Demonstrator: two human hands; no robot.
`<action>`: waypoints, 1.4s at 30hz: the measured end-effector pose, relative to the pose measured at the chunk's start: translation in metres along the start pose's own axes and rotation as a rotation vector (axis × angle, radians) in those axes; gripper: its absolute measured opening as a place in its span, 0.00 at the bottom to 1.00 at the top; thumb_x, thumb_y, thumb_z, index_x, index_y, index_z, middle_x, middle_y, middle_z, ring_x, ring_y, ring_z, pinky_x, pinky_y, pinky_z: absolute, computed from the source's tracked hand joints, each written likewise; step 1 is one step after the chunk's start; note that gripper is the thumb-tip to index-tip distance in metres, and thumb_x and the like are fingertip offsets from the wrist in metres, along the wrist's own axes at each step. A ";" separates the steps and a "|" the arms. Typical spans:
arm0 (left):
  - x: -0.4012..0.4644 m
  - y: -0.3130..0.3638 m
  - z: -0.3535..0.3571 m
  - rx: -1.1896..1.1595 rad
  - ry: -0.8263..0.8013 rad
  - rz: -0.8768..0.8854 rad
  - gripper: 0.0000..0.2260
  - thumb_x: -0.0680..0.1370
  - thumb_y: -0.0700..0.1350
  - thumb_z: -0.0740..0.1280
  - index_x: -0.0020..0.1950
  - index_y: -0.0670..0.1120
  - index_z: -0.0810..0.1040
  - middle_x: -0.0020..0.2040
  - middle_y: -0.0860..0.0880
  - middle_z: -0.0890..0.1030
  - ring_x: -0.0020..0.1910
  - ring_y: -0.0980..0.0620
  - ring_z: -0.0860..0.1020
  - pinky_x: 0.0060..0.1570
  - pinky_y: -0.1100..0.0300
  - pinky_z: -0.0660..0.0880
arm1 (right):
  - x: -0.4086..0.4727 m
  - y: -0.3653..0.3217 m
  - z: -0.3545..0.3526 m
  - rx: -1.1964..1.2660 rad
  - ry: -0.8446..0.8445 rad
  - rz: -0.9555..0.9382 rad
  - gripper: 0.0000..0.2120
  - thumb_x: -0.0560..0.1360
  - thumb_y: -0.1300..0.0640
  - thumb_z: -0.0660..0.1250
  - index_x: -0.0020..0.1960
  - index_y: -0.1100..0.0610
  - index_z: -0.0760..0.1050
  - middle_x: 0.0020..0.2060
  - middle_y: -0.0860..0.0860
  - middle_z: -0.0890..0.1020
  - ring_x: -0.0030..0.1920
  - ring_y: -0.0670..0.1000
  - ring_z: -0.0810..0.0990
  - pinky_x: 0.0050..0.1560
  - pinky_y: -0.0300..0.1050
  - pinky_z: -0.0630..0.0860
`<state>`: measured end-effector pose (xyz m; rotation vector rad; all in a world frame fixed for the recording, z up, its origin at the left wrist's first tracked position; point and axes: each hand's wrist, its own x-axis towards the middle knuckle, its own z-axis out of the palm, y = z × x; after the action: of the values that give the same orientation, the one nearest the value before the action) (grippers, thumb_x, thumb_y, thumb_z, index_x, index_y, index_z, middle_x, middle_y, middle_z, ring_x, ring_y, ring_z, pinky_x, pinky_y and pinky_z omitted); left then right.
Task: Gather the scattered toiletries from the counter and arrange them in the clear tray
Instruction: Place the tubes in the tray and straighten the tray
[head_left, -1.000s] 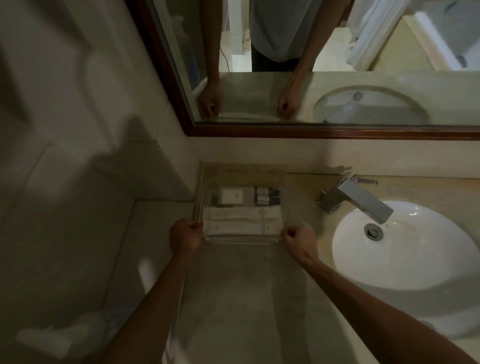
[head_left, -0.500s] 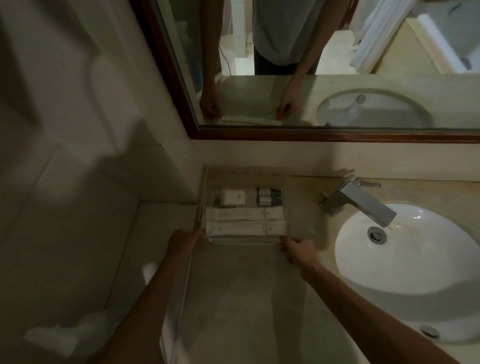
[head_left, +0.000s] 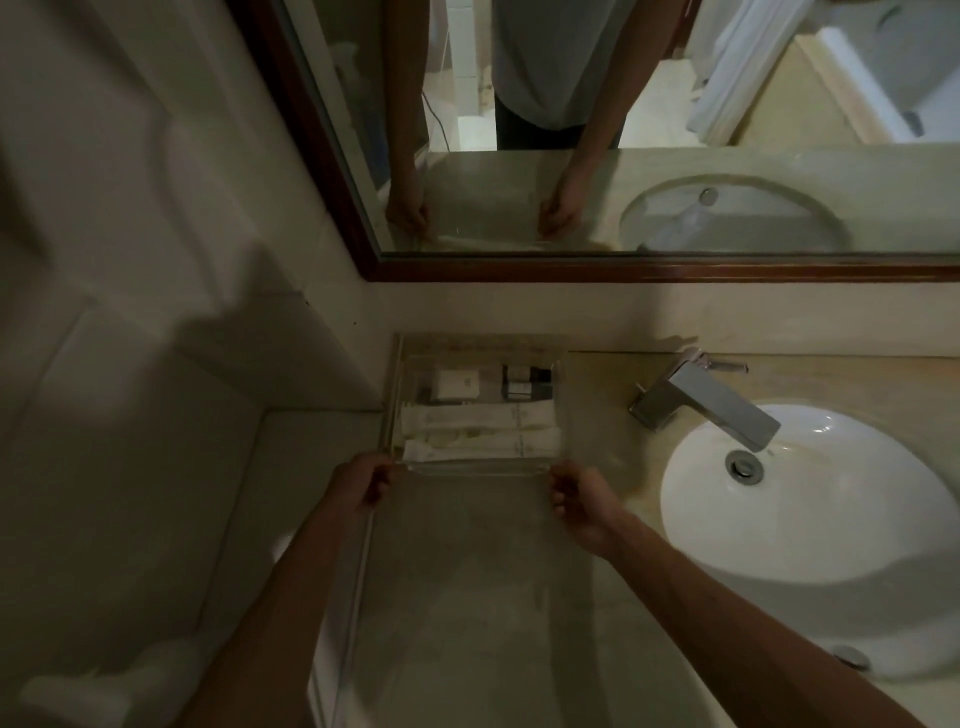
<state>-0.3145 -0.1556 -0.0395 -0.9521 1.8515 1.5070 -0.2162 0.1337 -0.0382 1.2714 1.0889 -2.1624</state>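
Observation:
The clear tray (head_left: 478, 467) stands on the counter's back left corner, against the wall. Inside lie two long white sachets (head_left: 483, 436) across the front, a small white box (head_left: 457, 384) at the back left and small dark bottles (head_left: 524, 387) at the back right. My left hand (head_left: 361, 480) grips the tray's front left corner. My right hand (head_left: 582, 493) pinches its front right corner. Both forearms reach in from below.
A chrome tap (head_left: 706, 400) and white basin (head_left: 810, 493) sit to the right of the tray. A wood-framed mirror (head_left: 623, 267) hangs above the counter (head_left: 467, 597). The tiled side wall (head_left: 156, 312) closes the left.
Both hands slid back from the tray's sides to its front corners. The tray sits a little nearer the back wall.

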 end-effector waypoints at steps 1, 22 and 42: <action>-0.001 0.001 0.001 -0.037 -0.037 -0.011 0.09 0.74 0.41 0.65 0.47 0.37 0.80 0.27 0.49 0.76 0.18 0.57 0.68 0.19 0.69 0.63 | 0.002 0.000 0.001 0.043 -0.015 0.010 0.10 0.78 0.61 0.58 0.38 0.55 0.72 0.28 0.49 0.69 0.25 0.46 0.66 0.21 0.36 0.62; -0.019 -0.008 0.012 0.018 0.074 0.070 0.16 0.68 0.54 0.77 0.32 0.43 0.81 0.27 0.45 0.77 0.24 0.51 0.72 0.24 0.64 0.67 | 0.018 0.007 0.005 -0.308 0.211 -0.136 0.12 0.75 0.59 0.69 0.34 0.58 0.74 0.27 0.54 0.74 0.26 0.51 0.71 0.28 0.44 0.67; -0.008 -0.023 0.013 0.354 0.185 0.094 0.44 0.50 0.73 0.75 0.47 0.37 0.83 0.43 0.41 0.84 0.39 0.46 0.83 0.34 0.61 0.76 | 0.001 0.026 -0.002 -0.292 0.234 -0.097 0.12 0.75 0.54 0.71 0.35 0.58 0.75 0.27 0.52 0.75 0.26 0.49 0.69 0.25 0.41 0.66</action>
<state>-0.2916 -0.1438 -0.0490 -0.8656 2.2288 1.1171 -0.1983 0.1194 -0.0504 1.3797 1.5250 -1.8644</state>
